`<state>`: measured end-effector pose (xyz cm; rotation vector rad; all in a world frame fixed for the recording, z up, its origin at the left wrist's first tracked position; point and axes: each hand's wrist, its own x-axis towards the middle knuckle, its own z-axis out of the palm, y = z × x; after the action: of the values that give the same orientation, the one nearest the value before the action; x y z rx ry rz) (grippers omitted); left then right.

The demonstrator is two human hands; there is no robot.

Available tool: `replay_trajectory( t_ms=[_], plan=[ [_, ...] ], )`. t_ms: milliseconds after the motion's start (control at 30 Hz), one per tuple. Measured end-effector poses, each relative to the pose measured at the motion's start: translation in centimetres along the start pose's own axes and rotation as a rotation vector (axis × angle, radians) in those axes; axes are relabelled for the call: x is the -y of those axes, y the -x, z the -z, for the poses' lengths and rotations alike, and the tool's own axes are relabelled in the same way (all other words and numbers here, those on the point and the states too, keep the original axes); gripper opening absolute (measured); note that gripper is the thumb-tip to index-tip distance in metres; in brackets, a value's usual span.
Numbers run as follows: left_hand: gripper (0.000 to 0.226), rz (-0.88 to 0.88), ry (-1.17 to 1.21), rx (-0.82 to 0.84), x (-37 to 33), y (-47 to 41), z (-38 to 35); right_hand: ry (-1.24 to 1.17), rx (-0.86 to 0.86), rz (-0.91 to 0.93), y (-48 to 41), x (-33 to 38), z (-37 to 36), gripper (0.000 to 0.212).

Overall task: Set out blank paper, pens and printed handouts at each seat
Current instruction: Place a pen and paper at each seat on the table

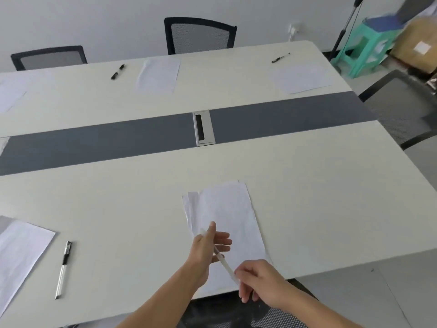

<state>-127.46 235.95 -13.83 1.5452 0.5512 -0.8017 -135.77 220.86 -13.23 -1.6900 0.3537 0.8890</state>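
A clear-barrelled pen [224,262] is held above a small stack of white sheets [224,209] at the near seat. My right hand [257,281] pinches the pen's lower end. My left hand [209,247] has the pen's upper part lying across its palm and thumb, fingers loosely extended. Another pen [63,269] lies beside sheets [19,252] at the near-left seat. Across the table lie a pen [117,71] with paper [158,75] and a pen [280,57] with paper [305,78].
A long cream table [118,209] has a grey centre strip with a metal cable hatch [203,127]. Mesh chairs stand at the far side [199,35], the right end [402,110] and below me [236,313]. A green stool [364,46] and boxes sit far right.
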Motion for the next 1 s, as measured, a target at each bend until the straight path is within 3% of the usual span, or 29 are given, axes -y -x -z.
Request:
replay_trajectory(
  t_ms=[133,300,467,567,633,700,767,900,1000],
  plan=[
    [0.054,0.029,0.001,0.001,0.7,-0.5,-1.2,-0.008,-0.205,-0.002,-0.3,-1.5,3.9,0.020],
    [0.061,0.033,0.079,-0.020,1.3,-0.8,-2.4,0.128,-0.024,-0.003,-1.0,-2.2,5.8,0.039],
    [0.062,0.053,0.044,-0.031,2.1,-1.3,-4.4,0.130,0.033,0.106,-1.2,-3.0,4.2,0.021],
    [0.061,0.035,-0.026,-0.032,2.7,-2.0,-4.6,0.143,-0.062,0.115,-1.4,-4.4,5.9,0.014],
    [0.064,-0.077,-0.261,-0.107,3.6,-2.6,-3.6,0.184,-0.283,0.095,-2.2,-5.9,8.5,0.007],
    [0.065,-0.212,-0.702,-0.224,4.9,-3.3,-1.7,0.292,-0.550,0.033,-2.8,-7.6,11.5,0.009],
    [0.073,-0.251,-1.047,-0.269,6.6,-3.7,0.2,0.392,-0.700,-0.060,-3.3,-9.3,13.8,0.013],
    [0.084,-0.218,-1.338,-0.192,9.3,-4.0,2.0,0.498,-0.701,-0.216,-4.2,-11.6,14.3,0.014],
    [0.081,-0.259,-1.392,-0.193,9.7,-4.3,1.2,0.509,-0.735,-0.216,-4.8,-12.1,13.8,0.015]
  ],
)
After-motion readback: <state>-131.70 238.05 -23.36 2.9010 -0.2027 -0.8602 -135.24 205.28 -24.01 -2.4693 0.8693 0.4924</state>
